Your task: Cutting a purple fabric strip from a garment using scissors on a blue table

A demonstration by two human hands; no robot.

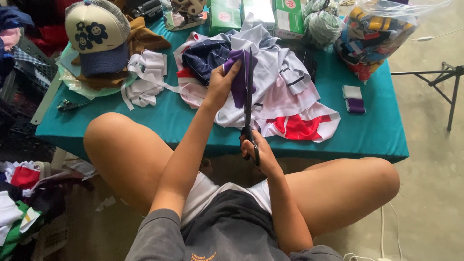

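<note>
My left hand [220, 83] pinches a small piece of purple fabric [240, 77] and holds it up over the low table. My right hand [258, 152] grips the black handles of long scissors [249, 101]. Their blades point away from me and run up along the purple piece. Beneath lies a heap of white, navy and red cloth [285, 96] on the teal tablecloth [377, 130]. My bare knees flank the table's near edge.
A cap with flower faces [99, 36] rests on brown cloth at the back left, beside white fabric strips [145, 79]. Green boxes [256, 14], a clear bag of colourful scraps [374, 36], folded white and purple pieces [354, 99], floor scraps at left [21, 203], a stand at right [447, 79].
</note>
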